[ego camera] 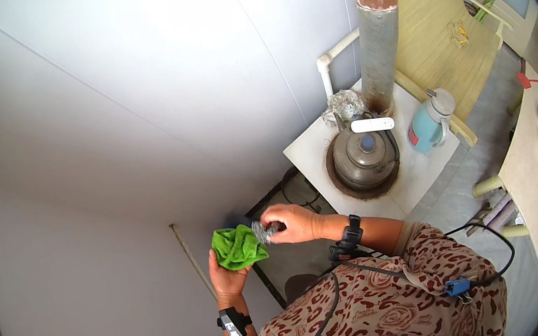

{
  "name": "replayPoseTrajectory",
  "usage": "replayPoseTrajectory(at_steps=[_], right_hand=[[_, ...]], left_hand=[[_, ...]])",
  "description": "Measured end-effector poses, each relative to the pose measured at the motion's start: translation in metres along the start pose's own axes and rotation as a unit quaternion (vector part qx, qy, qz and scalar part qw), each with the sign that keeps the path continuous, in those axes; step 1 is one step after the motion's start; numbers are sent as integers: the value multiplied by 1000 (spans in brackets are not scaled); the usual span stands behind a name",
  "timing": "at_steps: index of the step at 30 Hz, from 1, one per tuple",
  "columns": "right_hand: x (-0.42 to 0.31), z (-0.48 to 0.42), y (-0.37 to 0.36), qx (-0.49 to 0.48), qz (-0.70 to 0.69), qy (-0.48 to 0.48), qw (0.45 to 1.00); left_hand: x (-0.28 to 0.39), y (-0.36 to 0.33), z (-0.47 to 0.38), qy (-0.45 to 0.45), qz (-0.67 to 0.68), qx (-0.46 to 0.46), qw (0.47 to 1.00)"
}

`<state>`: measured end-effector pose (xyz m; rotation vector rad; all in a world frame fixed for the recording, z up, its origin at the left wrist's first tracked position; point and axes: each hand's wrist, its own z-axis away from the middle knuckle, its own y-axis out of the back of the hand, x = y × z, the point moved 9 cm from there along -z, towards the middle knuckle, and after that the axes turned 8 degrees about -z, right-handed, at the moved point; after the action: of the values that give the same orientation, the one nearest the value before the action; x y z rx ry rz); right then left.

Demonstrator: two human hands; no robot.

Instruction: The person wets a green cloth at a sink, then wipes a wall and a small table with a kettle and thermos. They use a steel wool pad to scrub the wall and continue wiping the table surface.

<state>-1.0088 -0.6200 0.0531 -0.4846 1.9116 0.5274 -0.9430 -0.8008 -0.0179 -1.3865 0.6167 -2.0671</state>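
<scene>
A crumpled green cloth (238,247) rests in my left hand (229,280), with the palm beneath it. In my right hand (291,223) is a small silvery object (265,231) with a dark part, perhaps a wire scourer; its exact kind is hard to make out. Its silvery end meets the right edge of the cloth, though I cannot tell whether it presses on it. Both hands are held in front of me, near the corner of the walls.
To the right, a metal kettle (365,154) sits on a white-topped stove (314,152) with a flue pipe (378,43). A white remote control (372,125) and a blue vacuum flask (427,123) are there too. Beyond stand a yellow bench (431,39) and a table (525,168). Black cables cross my shirt.
</scene>
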Motion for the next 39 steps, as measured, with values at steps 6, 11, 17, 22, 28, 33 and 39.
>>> replayPoseTrajectory(at_steps=[6, 11, 17, 22, 28, 33, 39], right_hand=[[42, -75, 123, 366, 98, -13, 925], [-1, -200, 175, 486, 241, 182, 820], [42, -292, 197, 555, 308, 210, 744], [144, -236, 226, 727, -13, -33, 686], [58, -276, 199, 594, 295, 275, 696], [155, -233, 241, 707, -47, 42, 704], [134, -254, 215, 630, 118, 177, 747]], left_hand=[[77, -16, -94, -4, -33, -18, 999], [158, -36, -175, -29, -63, -35, 997], [255, -59, -241, -106, -146, -86, 980], [264, -61, -270, -97, -170, -95, 976], [274, -96, -262, -127, -194, -133, 964], [289, -143, -241, -210, -245, -120, 939], [297, -189, -209, -314, -265, -128, 902]])
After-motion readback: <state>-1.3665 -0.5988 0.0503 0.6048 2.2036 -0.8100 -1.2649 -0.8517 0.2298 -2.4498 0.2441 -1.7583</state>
